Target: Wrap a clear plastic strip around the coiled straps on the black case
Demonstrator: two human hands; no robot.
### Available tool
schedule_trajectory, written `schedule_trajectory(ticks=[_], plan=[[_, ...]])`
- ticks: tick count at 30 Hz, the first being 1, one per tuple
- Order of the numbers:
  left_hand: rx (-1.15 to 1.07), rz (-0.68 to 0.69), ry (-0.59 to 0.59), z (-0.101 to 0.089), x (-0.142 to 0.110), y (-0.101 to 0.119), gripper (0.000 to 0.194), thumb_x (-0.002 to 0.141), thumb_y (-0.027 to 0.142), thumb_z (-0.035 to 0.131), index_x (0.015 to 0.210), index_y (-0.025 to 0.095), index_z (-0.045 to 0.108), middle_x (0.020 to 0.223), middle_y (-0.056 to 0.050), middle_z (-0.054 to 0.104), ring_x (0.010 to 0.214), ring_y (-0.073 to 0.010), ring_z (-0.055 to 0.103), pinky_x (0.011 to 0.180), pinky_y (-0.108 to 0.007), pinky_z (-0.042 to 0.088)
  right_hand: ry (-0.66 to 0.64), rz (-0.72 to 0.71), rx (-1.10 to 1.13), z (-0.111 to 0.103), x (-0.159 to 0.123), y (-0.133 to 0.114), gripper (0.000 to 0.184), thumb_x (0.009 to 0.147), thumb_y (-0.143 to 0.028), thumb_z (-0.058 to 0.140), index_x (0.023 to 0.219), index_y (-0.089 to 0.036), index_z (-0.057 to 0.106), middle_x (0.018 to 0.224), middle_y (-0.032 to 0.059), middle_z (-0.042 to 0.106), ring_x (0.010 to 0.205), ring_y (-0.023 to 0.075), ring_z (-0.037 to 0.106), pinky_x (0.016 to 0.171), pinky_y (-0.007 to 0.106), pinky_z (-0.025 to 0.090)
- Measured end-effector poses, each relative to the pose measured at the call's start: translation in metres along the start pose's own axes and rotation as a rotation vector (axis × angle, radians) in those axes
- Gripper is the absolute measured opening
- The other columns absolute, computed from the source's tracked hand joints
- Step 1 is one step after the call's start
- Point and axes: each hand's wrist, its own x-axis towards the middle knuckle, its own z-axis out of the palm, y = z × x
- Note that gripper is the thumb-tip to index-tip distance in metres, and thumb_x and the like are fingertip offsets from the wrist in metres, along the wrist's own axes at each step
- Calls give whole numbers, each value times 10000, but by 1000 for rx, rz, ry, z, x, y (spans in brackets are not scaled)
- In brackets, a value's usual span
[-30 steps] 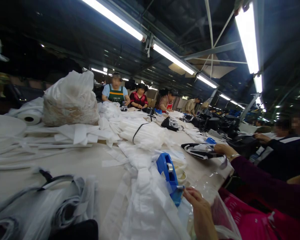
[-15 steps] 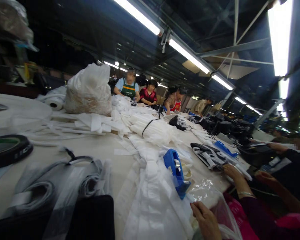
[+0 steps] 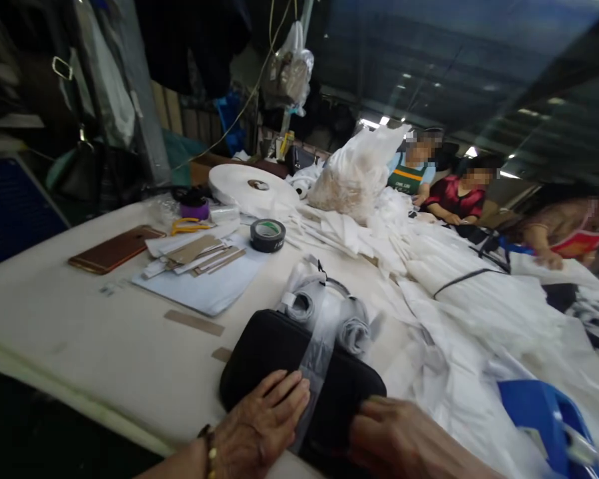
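A black case (image 3: 264, 346) with rounded corners lies at the table's near side. Down its top runs a clear plastic strip (image 3: 322, 352), and coiled grey-white straps (image 3: 352, 332) stick out beyond the far edge. My left hand (image 3: 264, 419), a beaded bracelet at the wrist, rests flat on the case with fingers stretched, their tips touching the strip. At the case's right side is my right hand (image 3: 394, 432), somewhat blurred, its fingers curled in. Whatever those fingers hold, if anything, is hidden. A blue tape dispenser (image 3: 534, 412) sits to the right, partly cut off.
Black tape roll (image 3: 268, 235), paper strips (image 3: 204, 256), a phone (image 3: 114, 249) and a purple item (image 3: 194, 208) lie left of centre. Farther back are a large white roll (image 3: 234, 183), a stuffed plastic bag (image 3: 354, 176) and heaped white strips (image 3: 459, 266). Several co-workers stand along the far side.
The view has swung left and down, so the case, tape roll and dispenser appear farther right. Both my hands now show at the case; earlier no hand was on its visible part.
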Motion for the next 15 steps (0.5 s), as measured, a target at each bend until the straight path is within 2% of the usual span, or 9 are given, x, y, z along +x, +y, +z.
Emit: schedule_trajectory(ticks=[2,5,8,12,15], plan=[[-12,-27,37,5,-3,1,323,923,299,405,1175,139,527,1217,-11,569,1184,-162,439,1023,-319,288,-91,-66,-80,-8,42,2,144,861,-178,468,772,-198,580,743,4,645,678,125,581,592,226,372],[-33,-54,120,13,-5,0,277,891,280,468,1117,153,565,1105,5,620,1106,-148,482,1030,-316,273,-161,-87,-193,-4,80,15,186,878,-208,428,807,-176,596,769,43,652,713,160,594,617,259,368],[-23,-47,190,17,-4,-2,256,870,279,504,1080,156,586,1037,20,636,1066,-155,494,1005,-317,303,-175,-78,-264,3,95,24,191,870,-184,415,842,-174,604,800,55,657,746,189,611,630,281,380],[-19,-42,227,18,-2,-4,249,868,292,509,1054,155,602,1030,27,640,1057,-157,497,973,-310,340,-162,-46,-281,6,104,22,204,846,-144,421,852,-168,623,802,67,673,762,209,636,649,296,407],[-33,-48,224,22,-2,-5,242,891,270,457,1047,162,608,1028,42,641,1054,-148,504,968,-304,360,-184,83,-253,5,111,17,185,812,-158,476,800,-151,660,760,93,696,738,226,663,602,278,421]])
